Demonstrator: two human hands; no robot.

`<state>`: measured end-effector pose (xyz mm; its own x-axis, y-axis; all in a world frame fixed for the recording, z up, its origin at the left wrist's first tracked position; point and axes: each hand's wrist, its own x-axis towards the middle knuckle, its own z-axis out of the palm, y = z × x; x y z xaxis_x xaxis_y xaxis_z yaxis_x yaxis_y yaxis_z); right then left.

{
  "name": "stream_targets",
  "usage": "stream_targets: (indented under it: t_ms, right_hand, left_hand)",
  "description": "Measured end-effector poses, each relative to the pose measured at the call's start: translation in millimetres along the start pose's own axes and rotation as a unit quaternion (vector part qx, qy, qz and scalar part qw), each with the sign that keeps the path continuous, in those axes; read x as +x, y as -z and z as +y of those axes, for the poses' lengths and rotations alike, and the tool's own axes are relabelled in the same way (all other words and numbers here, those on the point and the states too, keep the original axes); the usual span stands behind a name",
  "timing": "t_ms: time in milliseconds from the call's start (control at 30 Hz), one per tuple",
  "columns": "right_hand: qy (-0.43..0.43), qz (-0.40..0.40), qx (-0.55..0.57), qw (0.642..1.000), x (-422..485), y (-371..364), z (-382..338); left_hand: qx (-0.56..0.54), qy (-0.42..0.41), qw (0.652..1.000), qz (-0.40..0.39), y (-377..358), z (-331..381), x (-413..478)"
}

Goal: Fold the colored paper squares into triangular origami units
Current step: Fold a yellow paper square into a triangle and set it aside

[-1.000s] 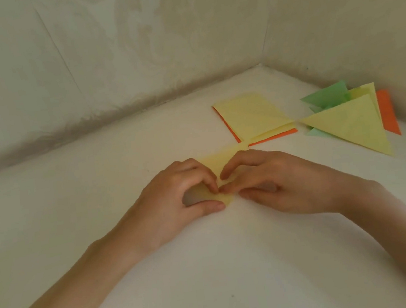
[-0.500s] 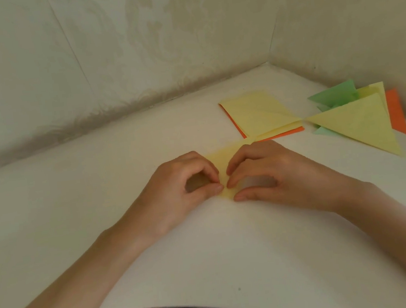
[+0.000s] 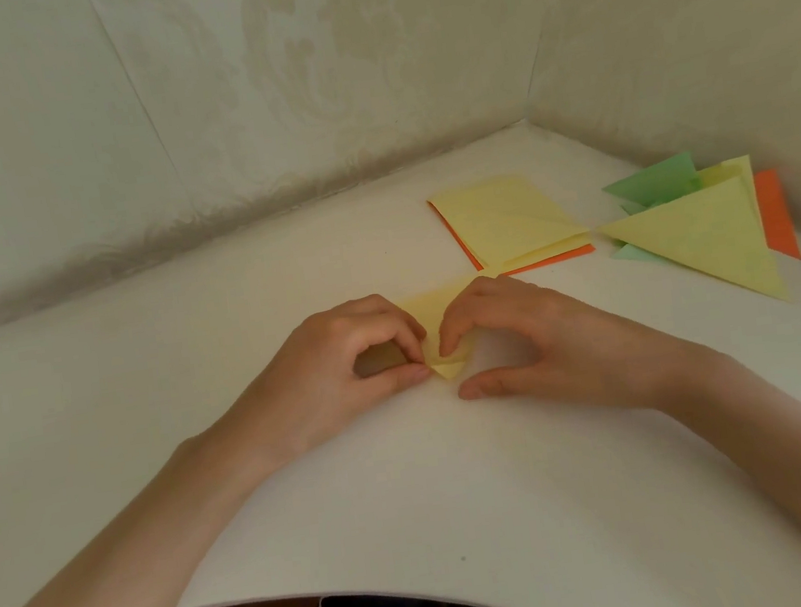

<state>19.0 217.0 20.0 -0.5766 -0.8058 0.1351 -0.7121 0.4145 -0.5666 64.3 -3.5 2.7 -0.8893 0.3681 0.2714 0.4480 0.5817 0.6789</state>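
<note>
**One yellow unit mid-fold, a stack of squares left to do**

The piece in work is a yellow paper (image 3: 427, 307) lying flat on the white worktop (image 3: 310, 491), directly between the two hands and largely hidden by them. Only a strip of its far edge and its near corner show. That near corner carries a short crease across it, so the sheet looks partly folded, not finished.

The left hand (image 3: 340, 361) is curled, with thumb and forefinger pinched together on the paper's near left edge. The right hand (image 3: 548, 335) is arched over the sheet. Its forefinger tip presses down on the paper just beside the left fingers, while its thumb lies apart on the bare worktop, holding nothing.

Toward the back right, well apart from the hands, lies a stack of squares (image 3: 504, 220), yellow on top with orange showing beneath. It appears to be the supply not yet folded. Just beside it, nearer the corner of the walls, sits a pile of folded triangles (image 3: 703, 236) in yellow, green and orange, which reads as finished work.

On that evidence the task is well under way: several units are done, one is in hand, and at least a few squares remain. How many the stack holds cannot be told.
</note>
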Motion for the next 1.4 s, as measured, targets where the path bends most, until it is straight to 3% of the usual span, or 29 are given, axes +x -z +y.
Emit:
stream_targets:
  t_ms: [500,633,833,1067,1400]
  right_hand:
    - [0.089,0.070,-0.116,0.987,5.2,-4.8,-2.0]
    - [0.036,0.055,-0.079,0.995,2.3,-1.6,-3.2]
    - [-0.052,0.016,0.035,0.998,0.9,1.8,-5.9]
    - [-0.041,-0.028,0.022,0.999,-1.4,3.0,-5.4]
    - [-0.029,0.038,-0.010,0.999,5.1,-8.9,-9.7]
  left_hand:
    - [-0.031,0.036,0.999,0.009,-1.6,1.8,-0.6]
    - [0.045,-0.011,0.999,-0.006,-1.2,1.2,-4.0]
    - [0.058,-0.032,0.998,-0.012,3.1,0.2,-4.7]
    - [0.082,-0.041,0.996,-0.013,0.4,-1.0,-2.9]
    - [0.004,-0.025,1.000,-0.005,0.7,-4.1,-1.6]
